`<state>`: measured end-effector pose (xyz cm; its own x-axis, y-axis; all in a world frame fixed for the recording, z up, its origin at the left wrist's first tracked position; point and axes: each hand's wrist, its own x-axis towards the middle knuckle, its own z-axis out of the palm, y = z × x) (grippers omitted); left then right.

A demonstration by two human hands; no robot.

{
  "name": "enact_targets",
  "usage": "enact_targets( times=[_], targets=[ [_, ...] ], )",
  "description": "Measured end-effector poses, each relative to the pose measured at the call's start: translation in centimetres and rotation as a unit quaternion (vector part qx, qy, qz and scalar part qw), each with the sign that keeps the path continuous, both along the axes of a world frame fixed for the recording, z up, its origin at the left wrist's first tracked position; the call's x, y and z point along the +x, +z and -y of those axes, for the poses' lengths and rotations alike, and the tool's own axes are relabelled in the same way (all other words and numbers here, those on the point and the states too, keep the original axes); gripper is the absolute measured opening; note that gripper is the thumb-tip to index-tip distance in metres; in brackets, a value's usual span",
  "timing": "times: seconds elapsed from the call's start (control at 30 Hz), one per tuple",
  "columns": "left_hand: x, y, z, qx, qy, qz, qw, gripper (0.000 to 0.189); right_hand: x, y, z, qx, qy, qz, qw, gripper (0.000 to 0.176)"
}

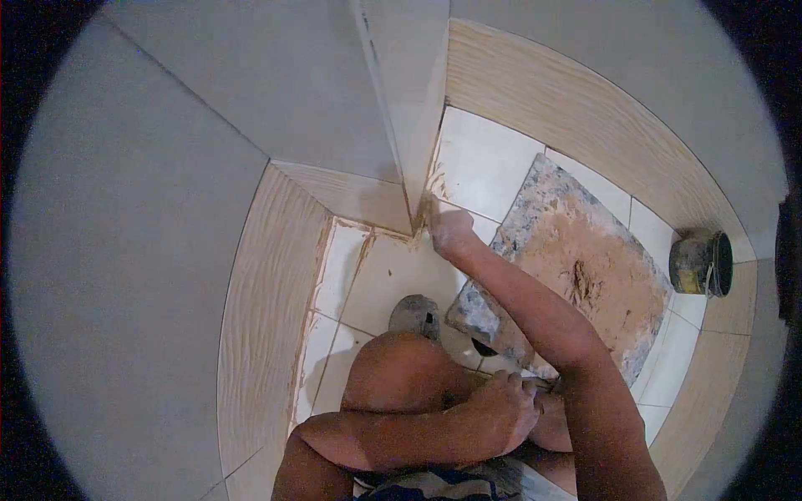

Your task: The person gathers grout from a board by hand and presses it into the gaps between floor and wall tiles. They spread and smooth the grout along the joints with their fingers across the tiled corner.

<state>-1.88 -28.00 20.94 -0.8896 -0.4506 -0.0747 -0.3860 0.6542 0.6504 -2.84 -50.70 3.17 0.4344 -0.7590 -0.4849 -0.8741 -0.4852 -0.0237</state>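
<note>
My right hand (452, 230) reaches out to the foot of a wall corner, its fingers bunched against the joint where the wood-patterned skirting tile (368, 196) meets the floor. Whatever those fingers hold, if anything, is hidden. Brown paste is smeared along this joint and on the white floor tile (484, 159) beside it. My left hand (505, 413) rests near my knees with its fingers curled. A thin edge of something shows by its fingertips, too small to name.
A speckled grey board (543, 188) lies on the floor to the right, with a spread of brown paste (585, 275) on it. Beyond it, a small dark bucket (697, 263) with a handle stands by the skirting. Grey walls enclose the spot. A grey shoe (413, 317) stands before my knee (397, 371).
</note>
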Motion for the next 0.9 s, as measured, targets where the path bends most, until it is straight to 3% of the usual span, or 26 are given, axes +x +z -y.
enact_targets(
  times=[0.07, 0.13, 0.33, 0.47, 0.57, 0.63, 0.67, 0.73, 0.77, 0.8, 0.87, 0.9],
  targets=[
    [-0.1, -0.2, -0.1, -0.001, 0.005, 0.003, 1.000, 0.026, -0.3, 0.1, -0.3, 0.014, -0.002, -0.027, 1.000, 0.077],
    [-0.4, -0.6, -0.4, -0.002, 0.005, 0.004, 1.000, 0.026, -1.3, 0.2, -0.7, -0.067, 0.016, 0.091, 0.993, 0.077],
    [-0.4, -0.6, -0.2, -0.031, -0.009, -0.013, 0.999, 0.026, -1.2, 1.0, 0.5, -0.006, -0.036, 0.142, 0.989, 0.078],
    [-0.3, 0.1, 0.0, -0.024, -0.007, 0.022, 0.999, 0.027, -2.5, 0.9, 0.3, -0.011, -0.017, 0.189, 0.982, 0.077],
    [-0.2, 0.1, -0.1, -0.030, 0.006, 0.008, 0.999, 0.027, -4.8, 0.9, 1.8, 0.071, -0.080, 0.274, 0.956, 0.072],
    [-0.1, 0.2, -0.2, -0.025, 0.015, -0.002, 1.000, 0.027, -6.0, -2.1, 2.9, 0.032, -0.135, 0.517, 0.845, 0.065],
    [-0.1, 0.4, 0.0, -0.018, -0.006, 0.011, 1.000, 0.027, -6.4, -2.6, 3.2, 0.035, -0.139, 0.517, 0.844, 0.065],
    [-0.1, 0.6, 0.2, -0.010, -0.027, 0.026, 0.999, 0.027, -6.8, -1.0, 3.4, 0.179, -0.181, 0.393, 0.884, 0.063],
    [-0.1, 0.7, 0.3, -0.017, -0.022, 0.021, 0.999, 0.027, -6.6, -5.6, 3.7, 0.118, -0.114, 0.480, 0.862, 0.067],
    [-0.2, 0.7, 0.3, -0.025, -0.016, 0.017, 0.999, 0.027, -6.4, -4.0, 3.1, 0.118, -0.114, 0.480, 0.862, 0.067],
    [-0.4, 0.5, 0.1, -0.019, -0.017, 0.022, 0.999, 0.027, -4.9, 1.1, 1.3, 0.140, -0.130, 0.326, 0.926, 0.070],
    [-0.5, 0.3, 0.0, -0.013, -0.019, 0.027, 0.999, 0.026, -4.4, 0.9, 0.9, 0.103, -0.080, 0.306, 0.943, 0.073]
  ],
)
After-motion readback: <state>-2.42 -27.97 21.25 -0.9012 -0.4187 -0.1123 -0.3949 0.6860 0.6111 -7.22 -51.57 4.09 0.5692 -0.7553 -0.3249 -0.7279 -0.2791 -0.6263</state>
